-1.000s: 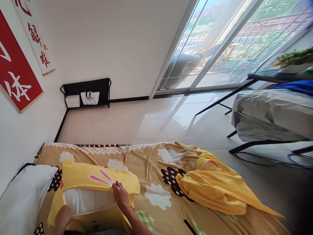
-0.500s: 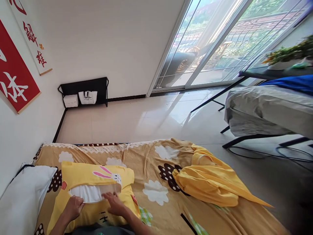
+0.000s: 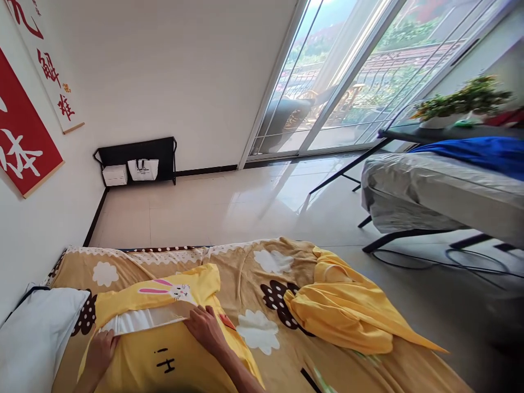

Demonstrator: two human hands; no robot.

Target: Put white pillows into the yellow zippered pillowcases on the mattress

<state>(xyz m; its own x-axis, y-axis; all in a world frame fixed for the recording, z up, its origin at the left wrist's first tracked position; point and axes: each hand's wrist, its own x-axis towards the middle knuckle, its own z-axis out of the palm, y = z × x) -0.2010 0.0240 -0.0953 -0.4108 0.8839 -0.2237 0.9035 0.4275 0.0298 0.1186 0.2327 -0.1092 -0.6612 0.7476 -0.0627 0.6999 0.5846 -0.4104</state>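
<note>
A yellow pillowcase with a rabbit print and the word "Hi" lies on the bed in front of me. Through its long opening shows a white pillow. My left hand is closed on the near edge of the opening at its left end. At the right end, my right hand grips the same edge, its fingertips partly hidden. Between both hands the edge is stretched nearly straight.
A bare white pillow lies at the left. A crumpled yellow cloth rests on the patterned bedsheet at the right. Beyond the bed stand a black rack by the wall and a plastic-wrapped mattress on black legs.
My hands have moved apart along the opening, the left outward and the right to the right and up. The near flap is now pulled taut, and less white pillow shows.
</note>
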